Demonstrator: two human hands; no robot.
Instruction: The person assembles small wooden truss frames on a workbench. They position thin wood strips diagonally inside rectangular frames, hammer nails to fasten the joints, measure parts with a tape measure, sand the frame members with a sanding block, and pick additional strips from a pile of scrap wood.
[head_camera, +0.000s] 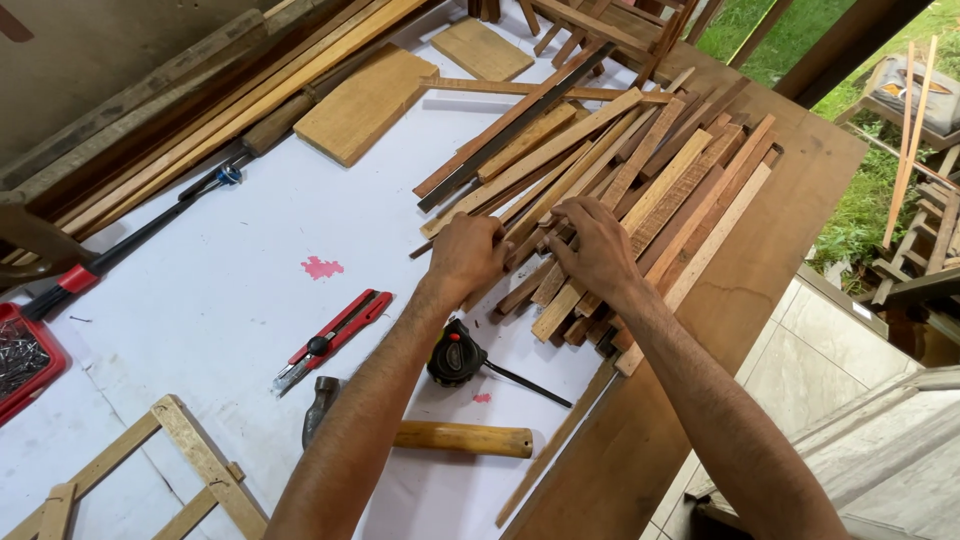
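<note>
Near the desk's right edge, the left hand (466, 252) curls shut on slats (640, 190) in the pile; the right hand (597, 248) presses half-curled fingers onto them.

Both bare hands — left hand (466, 252), right hand (598, 248) — press into a heap of thin sawn wooden slats (640, 185), matt, pale tan to reddish brown. A smooth white sheet (250, 240) covers the brown wooden tabletop (790, 200), bare at its right edge. Near the front edge lie a hammer with a smooth varnished wooden handle (462, 438) and a glossy red plastic utility knife (335, 335) — its blade metal.
</note>
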